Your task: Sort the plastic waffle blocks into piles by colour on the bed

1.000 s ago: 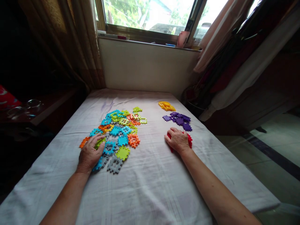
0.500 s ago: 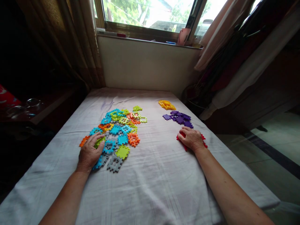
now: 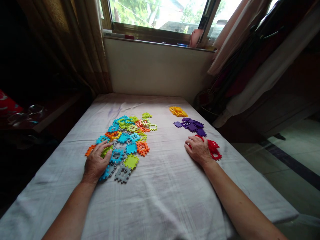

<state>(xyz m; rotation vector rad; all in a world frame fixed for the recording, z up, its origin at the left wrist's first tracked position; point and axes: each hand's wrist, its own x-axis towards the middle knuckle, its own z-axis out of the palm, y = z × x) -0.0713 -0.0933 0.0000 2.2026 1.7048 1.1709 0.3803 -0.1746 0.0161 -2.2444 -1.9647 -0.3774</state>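
Note:
My left hand (image 3: 97,160) rests on the left edge of a mixed pile of toothed plastic building tiles, fingers apart. A lime-green tile (image 3: 107,152) shows between its thumb and fingers. Blue tiles (image 3: 131,148), orange tiles (image 3: 142,148) and grey tiles (image 3: 123,174) lie to its right. Across the table, my right hand (image 3: 198,150) lies palm down with loosely spread fingers over the left part of a heap of red tiles (image 3: 214,149). Whatever is under that palm is hidden.
Purple tiles (image 3: 192,126) lie just beyond my right hand, and a yellow heap (image 3: 178,111) sits farther back. A pale cloth (image 3: 155,206) covers the table. Curtains hang at the left, clothes at the right. Behind are a wall and a window sill with a pink cup (image 3: 196,38).
My right hand has slid a little to the left over the red tiles, uncovering more of them on its right side. My left hand has stayed in place.

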